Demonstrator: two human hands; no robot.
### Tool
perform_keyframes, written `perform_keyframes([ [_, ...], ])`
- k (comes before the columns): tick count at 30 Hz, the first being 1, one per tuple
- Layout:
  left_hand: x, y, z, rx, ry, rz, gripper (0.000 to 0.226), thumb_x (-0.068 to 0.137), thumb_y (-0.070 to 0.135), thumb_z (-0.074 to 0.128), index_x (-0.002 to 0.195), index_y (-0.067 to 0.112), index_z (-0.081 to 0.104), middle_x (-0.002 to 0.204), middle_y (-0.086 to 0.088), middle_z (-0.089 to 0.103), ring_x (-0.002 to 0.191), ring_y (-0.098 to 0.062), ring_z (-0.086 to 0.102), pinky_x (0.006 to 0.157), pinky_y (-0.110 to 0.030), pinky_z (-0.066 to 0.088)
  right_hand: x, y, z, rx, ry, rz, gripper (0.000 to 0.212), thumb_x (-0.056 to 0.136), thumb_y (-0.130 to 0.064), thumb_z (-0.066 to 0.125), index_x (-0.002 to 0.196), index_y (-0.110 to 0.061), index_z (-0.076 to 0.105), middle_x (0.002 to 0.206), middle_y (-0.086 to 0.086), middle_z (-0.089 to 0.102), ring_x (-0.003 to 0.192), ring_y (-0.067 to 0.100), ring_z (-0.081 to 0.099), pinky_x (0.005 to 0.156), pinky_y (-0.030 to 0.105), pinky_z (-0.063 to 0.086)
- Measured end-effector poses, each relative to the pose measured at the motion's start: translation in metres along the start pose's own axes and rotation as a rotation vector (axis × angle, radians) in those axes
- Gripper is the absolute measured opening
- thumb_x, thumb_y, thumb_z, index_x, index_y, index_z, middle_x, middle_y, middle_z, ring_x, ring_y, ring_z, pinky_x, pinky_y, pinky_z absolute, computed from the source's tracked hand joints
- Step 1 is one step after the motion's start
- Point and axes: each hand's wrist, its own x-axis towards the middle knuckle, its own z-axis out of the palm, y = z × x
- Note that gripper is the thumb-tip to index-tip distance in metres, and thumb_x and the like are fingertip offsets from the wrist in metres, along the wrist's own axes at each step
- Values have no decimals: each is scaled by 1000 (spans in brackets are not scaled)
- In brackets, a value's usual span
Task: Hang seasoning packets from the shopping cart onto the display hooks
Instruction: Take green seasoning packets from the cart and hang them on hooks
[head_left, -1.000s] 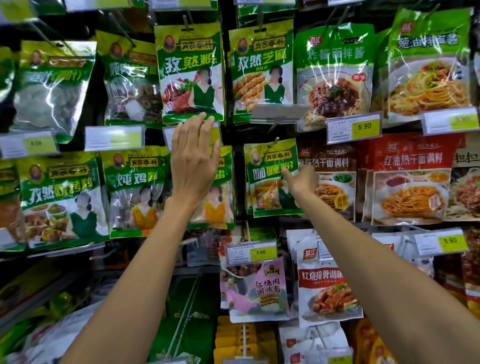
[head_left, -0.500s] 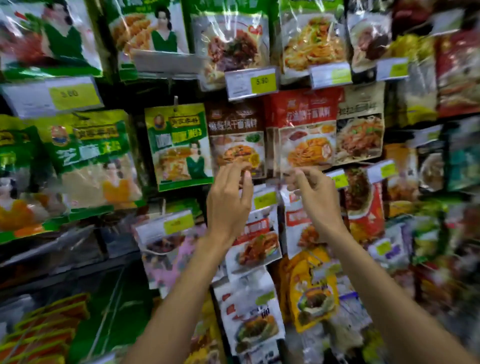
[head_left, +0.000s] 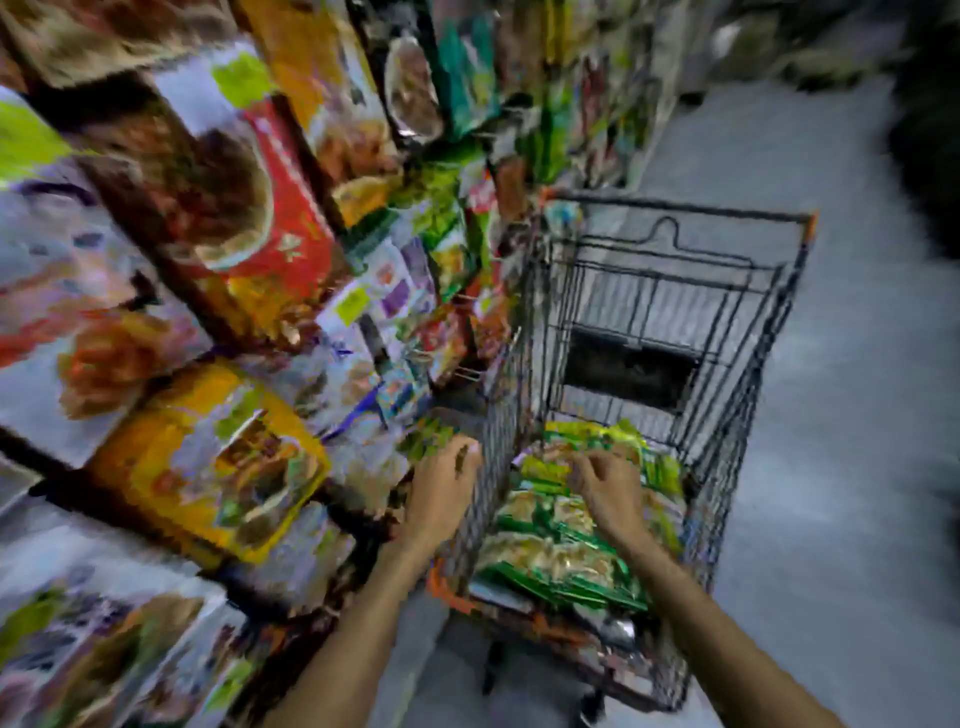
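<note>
The whole scene is smeared with motion, so fine detail is lost. The seasoning packets (head_left: 556, 551) lie flat in the near end of the shopping cart (head_left: 769, 322), green and yellow, overlapped like shingles. The row runs along the cart's length, and the dark green edge bands cross its width. Which end of any packet has the hang hole is too blurred to tell.

The right hand (head_left: 608, 488) is down on the far part of the pile, knuckles up and fingers bent onto the top packets. Whether its grip has closed on one I cannot tell. The left hand (head_left: 441, 488) is outside the cart's left wire wall, close against it near the rim, with its fingers curled. I cannot tell if its grip is on the wire, on something else or on nothing.

The cart is black wire with orange trim (head_left: 809, 228) at the corners. Its long axis points away from the person down the aisle, and its left side is hard by the display (head_left: 218, 218). That display fills the left of the view with hanging bags in red, yellow, green and white. The floor (head_left: 841, 415) is pale grey and runs off to the right of the cart.
</note>
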Motion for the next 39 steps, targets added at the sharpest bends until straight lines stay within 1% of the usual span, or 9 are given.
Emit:
perform_keyframes([
  [7,61,-67,117,53,-285,-87,24,99,18,46,107,4,63,93,-11,67,85,-26,61,70,-33,43,31,130,8,-90,113,387,31,98,-14,48,81,8,61,76,29,63,71,36,62,64,40,45],
  [12,93,-118,184,68,-436,-133,16,99,13,45,95,5,59,88,-19,62,81,-32,59,65,-36,41,58,197,38,-169,138,535,24,100,-17,45,78,-10,53,63,-2,51,66,20,53,47,21,30],
  [16,118,-149,228,132,-454,-189,22,100,12,43,105,0,61,93,-24,64,85,-34,60,62,-31,36,87,230,62,-218,110,578,23,99,-20,47,84,-5,55,76,10,57,74,27,57,59,28,35],
  [20,135,-174,265,211,-535,-270,30,100,14,43,112,-11,53,114,-29,56,105,-38,54,85,-42,42,111,253,84,-281,113,597,38,96,-33,54,70,-8,43,67,8,44,67,23,44,61,34,35],
  [24,142,-184,288,248,-513,-415,59,97,23,50,142,-7,26,146,-23,33,134,-33,32,106,-38,31,127,259,97,-381,132,620,59,86,-42,67,54,-13,26,64,7,34,62,21,36,59,34,25],
  [27,144,-187,297,237,-432,-466,62,91,24,62,139,-2,32,136,-22,43,123,-36,44,98,-42,41,135,260,104,-375,93,679,49,79,-43,74,83,2,54,97,22,50,88,30,53,66,39,39],
  [29,145,-189,298,220,-394,-475,61,85,23,69,134,2,39,128,-20,49,115,-37,50,91,-44,47,139,261,106,-281,117,739,69,74,-38,80,115,9,48,109,21,57,98,32,57,69,38,43],
  [35,157,-184,288,10,-304,-637,57,66,15,85,113,-2,57,114,-14,61,98,-26,59,79,-34,49,140,263,97,126,170,974,43,69,-21,85,88,0,53,84,12,58,81,24,55,48,28,41],
  [39,162,-178,279,-238,-331,-779,36,66,3,83,93,10,59,93,-3,60,81,-18,54,71,-27,43,127,262,87,299,258,992,53,72,-8,82,116,9,57,108,23,66,99,36,64,84,48,55],
])
